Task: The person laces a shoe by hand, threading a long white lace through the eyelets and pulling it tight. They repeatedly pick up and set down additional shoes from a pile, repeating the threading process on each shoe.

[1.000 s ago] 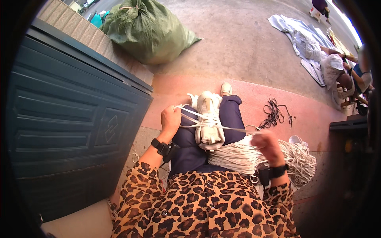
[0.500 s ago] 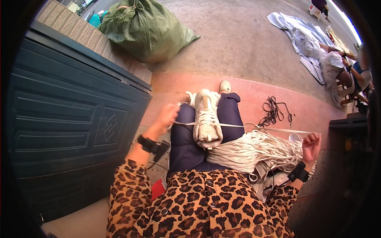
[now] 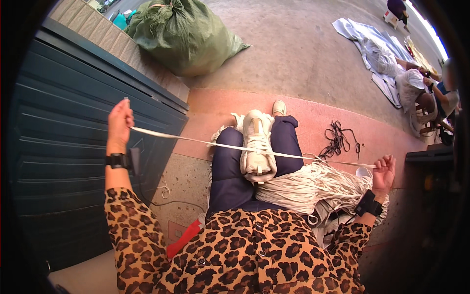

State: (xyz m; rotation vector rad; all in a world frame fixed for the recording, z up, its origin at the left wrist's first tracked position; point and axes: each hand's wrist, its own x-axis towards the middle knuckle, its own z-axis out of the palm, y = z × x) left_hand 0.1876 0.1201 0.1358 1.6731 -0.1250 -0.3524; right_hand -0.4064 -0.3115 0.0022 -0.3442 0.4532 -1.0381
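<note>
A cream sneaker (image 3: 255,128) rests between my thighs, its heel toward me. One long white shoelace (image 3: 196,140) runs taut across it, from hand to hand. Out to the left, in front of the dark door, my left hand (image 3: 120,120) is closed on one end of the lace, and a short tip pokes out above the fingers. My right hand (image 3: 384,172) pinches the lace on the other side, above a big bundle of white laces (image 3: 318,188) lying over my right thigh. Where the lace crosses the sneaker, I cannot tell whether it passes through eyelets.
A dark blue panelled door (image 3: 73,147) stands close on my left. A stuffed green sack (image 3: 188,39) sits ahead on the floor. Black laces (image 3: 338,137) lie tangled on the pink floor strip. At far right another person (image 3: 433,93) sits by white cloths (image 3: 379,56).
My left hand has swung out to the left and upward, drawing the lace longer on that side. My right hand has stayed nearly in place, still pinching the lace.
</note>
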